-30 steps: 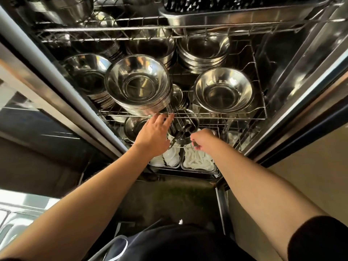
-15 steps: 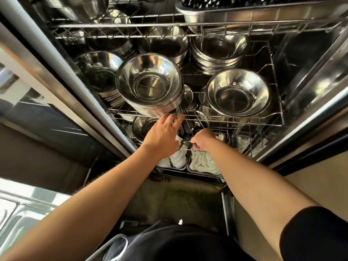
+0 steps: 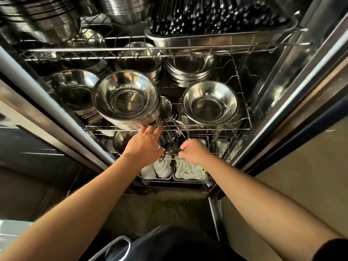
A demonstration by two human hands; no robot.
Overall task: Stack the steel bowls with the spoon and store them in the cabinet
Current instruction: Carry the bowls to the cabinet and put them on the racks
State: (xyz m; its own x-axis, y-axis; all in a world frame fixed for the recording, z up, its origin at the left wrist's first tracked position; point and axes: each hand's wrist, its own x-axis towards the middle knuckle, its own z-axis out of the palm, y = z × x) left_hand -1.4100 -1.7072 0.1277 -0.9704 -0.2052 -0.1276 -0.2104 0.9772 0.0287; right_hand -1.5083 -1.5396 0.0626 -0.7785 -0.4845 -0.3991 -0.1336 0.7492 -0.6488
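Both bare arms reach into an open steel cabinet (image 3: pixel 293 76) fitted with wire racks. The left hand (image 3: pixel 145 146) rests against the front rail of the middle wire rack (image 3: pixel 207 127), its fingers (image 3: pixel 156 131) stretched out flat and touching the underside of a tall stack of steel bowls (image 3: pixel 126 98) that stands on that rack, left of centre. The right hand (image 3: pixel 194 150) sits just below the same rail with its fingers curled shut; they appear to pinch something thin by the lower rack's front wire, but what exactly cannot be told. Between the two hands a cluster of steel utensil handles (image 3: pixel 170 147) pokes out, blurred, so the spoon cannot be picked out among them. A single steel bowl (image 3: pixel 210 102) stands to the right on the middle rack, with more bowl stacks (image 3: pixel 188 72) behind. Below the hands lie two steel trays of white items (image 3: pixel 189 171).
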